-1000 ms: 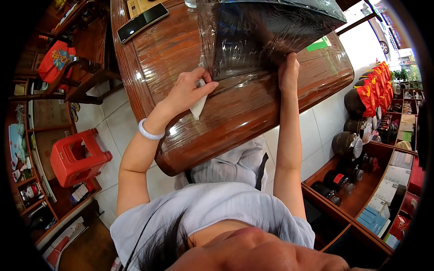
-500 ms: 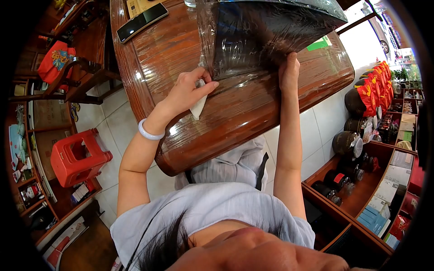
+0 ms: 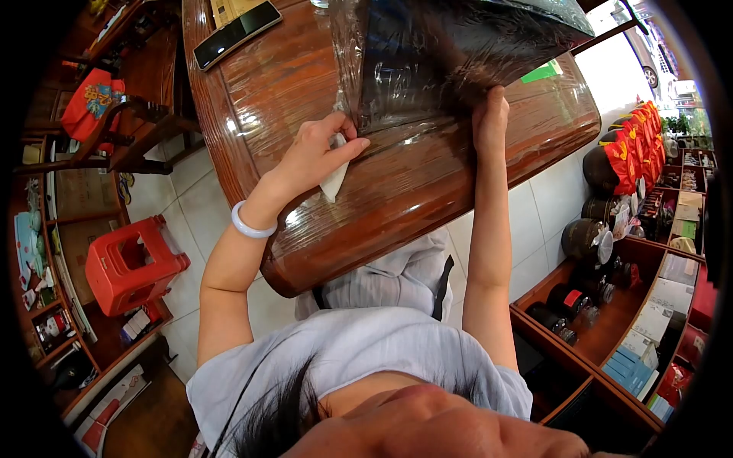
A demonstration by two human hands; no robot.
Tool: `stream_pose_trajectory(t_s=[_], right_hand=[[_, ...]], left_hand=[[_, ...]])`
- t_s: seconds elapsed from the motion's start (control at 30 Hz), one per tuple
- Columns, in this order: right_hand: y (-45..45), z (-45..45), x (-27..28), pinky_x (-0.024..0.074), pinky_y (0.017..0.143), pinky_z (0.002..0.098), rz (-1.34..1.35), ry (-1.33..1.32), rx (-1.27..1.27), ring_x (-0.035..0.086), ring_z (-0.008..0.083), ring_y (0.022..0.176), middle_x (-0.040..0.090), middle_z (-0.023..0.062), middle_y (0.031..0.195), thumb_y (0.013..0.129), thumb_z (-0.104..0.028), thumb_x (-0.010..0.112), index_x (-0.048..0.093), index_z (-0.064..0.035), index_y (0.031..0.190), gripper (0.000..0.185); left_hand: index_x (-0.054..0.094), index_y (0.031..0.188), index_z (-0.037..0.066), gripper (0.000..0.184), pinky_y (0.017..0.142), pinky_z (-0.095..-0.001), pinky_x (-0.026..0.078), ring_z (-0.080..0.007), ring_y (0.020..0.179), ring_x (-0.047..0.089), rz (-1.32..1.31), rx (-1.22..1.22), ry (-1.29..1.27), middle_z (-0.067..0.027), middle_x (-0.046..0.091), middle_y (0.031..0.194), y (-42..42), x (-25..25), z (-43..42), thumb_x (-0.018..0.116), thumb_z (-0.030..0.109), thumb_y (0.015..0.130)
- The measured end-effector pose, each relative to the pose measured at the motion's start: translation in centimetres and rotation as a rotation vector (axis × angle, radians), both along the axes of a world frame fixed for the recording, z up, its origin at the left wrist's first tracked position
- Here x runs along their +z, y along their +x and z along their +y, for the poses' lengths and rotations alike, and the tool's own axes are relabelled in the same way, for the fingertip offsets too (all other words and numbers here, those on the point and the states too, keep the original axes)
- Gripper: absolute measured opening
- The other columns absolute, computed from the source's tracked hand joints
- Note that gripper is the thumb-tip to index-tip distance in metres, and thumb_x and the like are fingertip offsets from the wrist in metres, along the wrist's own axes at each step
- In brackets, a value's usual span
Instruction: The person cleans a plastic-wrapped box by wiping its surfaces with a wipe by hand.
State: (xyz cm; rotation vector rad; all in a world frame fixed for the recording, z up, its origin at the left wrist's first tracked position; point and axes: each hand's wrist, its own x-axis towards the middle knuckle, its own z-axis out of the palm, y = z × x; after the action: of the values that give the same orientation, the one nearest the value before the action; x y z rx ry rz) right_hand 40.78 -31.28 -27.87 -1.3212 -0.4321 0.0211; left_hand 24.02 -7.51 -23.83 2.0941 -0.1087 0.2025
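Observation:
A large dark glossy box-like object (image 3: 427, 69), covered in wrinkled clear film, stands on the wooden table (image 3: 366, 237). My left hand (image 3: 321, 149) is closed at its lower left corner, thumb and forefinger close together by the film's edge. A folded white cloth or tissue (image 3: 334, 182) is tucked in that hand and hangs below the thumb. At the lower right edge of the dark object, my right hand (image 3: 491, 122) grips it with the thumb side up. Most of the right fingers are hidden. A white bangle (image 3: 253, 221) circles my left wrist.
A smartphone (image 3: 237, 35) lies at the table's far left beside a yellowish card. Something green (image 3: 542, 72) lies behind the dark object. A red plastic stool (image 3: 136, 266) stands left, a wooden chair farther back. Jars with red covers (image 3: 635, 153) and shelves of boxes line the right.
Both hands keep nearly the same place and grip. The phone and the table's far part sit slightly farther left in view, while the dark object's right corner has shifted slightly right.

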Motion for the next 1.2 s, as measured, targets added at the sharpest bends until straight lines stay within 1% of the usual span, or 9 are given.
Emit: stream_pose_trajectory(t_s=[0.33, 0.6, 0.8, 0.87, 0.97, 1.2], right_hand=[[-0.08, 0.20, 0.29, 0.0368, 0.097, 0.0376, -0.006, -0.002, 0.009, 0.048, 0.0252, 0.110, 0.050, 0.0163, 0.120, 0.085, -0.055, 0.048, 0.044, 0.0113, 0.117, 0.073], [0.10, 0.03, -0.03, 0.0378, 0.096, 0.0369, -0.013, -0.008, 0.008, 0.049, 0.0248, 0.109, 0.051, 0.0162, 0.118, 0.086, -0.054, 0.048, 0.045, 0.0111, 0.116, 0.072], [-0.12, 0.09, 0.11, 0.0384, 0.094, 0.0359, 0.006, -0.031, -0.021, 0.050, 0.0225, 0.106, 0.052, 0.0145, 0.116, 0.087, -0.053, 0.047, 0.047, 0.0099, 0.113, 0.068], [-0.17, 0.28, 0.19, 0.0392, 0.093, 0.0342, -0.014, 0.023, -0.015, 0.051, 0.0212, 0.104, 0.053, 0.0133, 0.113, 0.087, -0.052, 0.047, 0.049, 0.0095, 0.112, 0.067], [-0.21, 0.24, 0.27, 0.0397, 0.092, 0.0333, -0.014, 0.007, -0.022, 0.051, 0.0207, 0.103, 0.054, 0.0127, 0.113, 0.088, -0.052, 0.046, 0.048, 0.0095, 0.112, 0.066], [-0.28, 0.16, 0.35, 0.0397, 0.092, 0.0332, -0.009, -0.008, -0.010, 0.051, 0.0207, 0.105, 0.054, 0.0132, 0.114, 0.088, -0.052, 0.046, 0.048, 0.0096, 0.113, 0.067]], left_hand=[[0.055, 0.077, -0.001, 0.027, 0.051, -0.0316, 0.043, -0.0239, 0.055, 0.058, -0.016, -0.015, 0.014, -0.0141, 0.057, 0.059, 0.06, -0.07, 0.12, 0.065, 0.024, 0.079], [0.054, 0.077, -0.001, 0.027, 0.051, -0.0307, 0.044, -0.0229, 0.055, 0.059, -0.033, -0.011, 0.013, -0.0141, 0.057, 0.059, 0.10, -0.40, 0.13, 0.065, 0.024, 0.079], [0.055, 0.077, -0.001, 0.026, 0.051, -0.0305, 0.043, -0.0225, 0.055, 0.058, -0.004, -0.009, 0.007, -0.0138, 0.058, 0.060, 0.06, -0.22, 0.09, 0.066, 0.023, 0.079], [0.055, 0.077, -0.001, 0.026, 0.051, -0.0305, 0.043, -0.0225, 0.055, 0.058, -0.010, -0.009, 0.007, -0.0137, 0.058, 0.060, 0.05, -0.22, 0.07, 0.066, 0.023, 0.079], [0.055, 0.077, -0.001, 0.026, 0.051, -0.0307, 0.043, -0.0225, 0.055, 0.058, -0.006, -0.007, 0.009, -0.0137, 0.057, 0.060, 0.05, -0.19, 0.08, 0.066, 0.023, 0.078], [0.055, 0.077, -0.001, 0.026, 0.051, -0.0310, 0.043, -0.0230, 0.055, 0.058, -0.006, 0.000, 0.009, -0.0138, 0.057, 0.060, 0.03, -0.19, 0.04, 0.066, 0.023, 0.078]])
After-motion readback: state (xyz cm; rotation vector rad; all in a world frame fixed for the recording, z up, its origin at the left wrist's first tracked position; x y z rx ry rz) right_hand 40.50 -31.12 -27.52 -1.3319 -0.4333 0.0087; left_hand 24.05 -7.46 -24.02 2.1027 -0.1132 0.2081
